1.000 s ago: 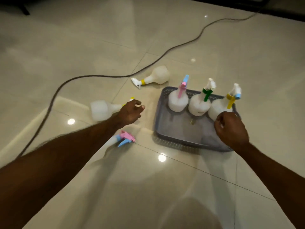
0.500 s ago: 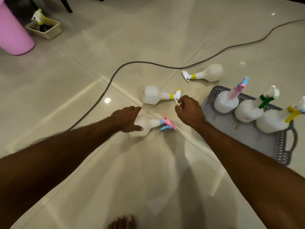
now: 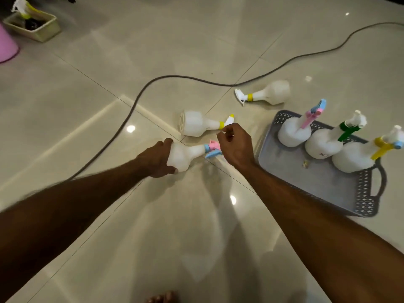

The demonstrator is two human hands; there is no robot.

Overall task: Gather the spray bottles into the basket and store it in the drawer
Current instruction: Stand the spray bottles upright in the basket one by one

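A grey basket [image 3: 323, 180] sits on the floor at the right, with three white spray bottles upright in it: pink-and-blue head [image 3: 294, 132], green head [image 3: 323, 145], yellow head [image 3: 352, 159]. Three more bottles lie on the tiles. My left hand [image 3: 156, 161] grips the body of the one with a pink-and-blue trigger [image 3: 185, 153]. My right hand [image 3: 237, 145] is curled just past it, fingertips pinching the white spray head of a yellow-collared bottle [image 3: 195, 126]. A third, also yellow-collared [image 3: 273, 92], lies beyond the basket.
A dark cable [image 3: 131, 110] snakes across the tiles behind the bottles. At the far left stand a pink container [image 3: 6, 47] and a small beige tray [image 3: 41, 31] with another sprayer in it. My bare toes [image 3: 161, 298] show at the bottom edge.
My left hand has closed round the pink-and-blue bottle's body. My right hand has come across from the basket to the yellow-collared bottle's spray head.
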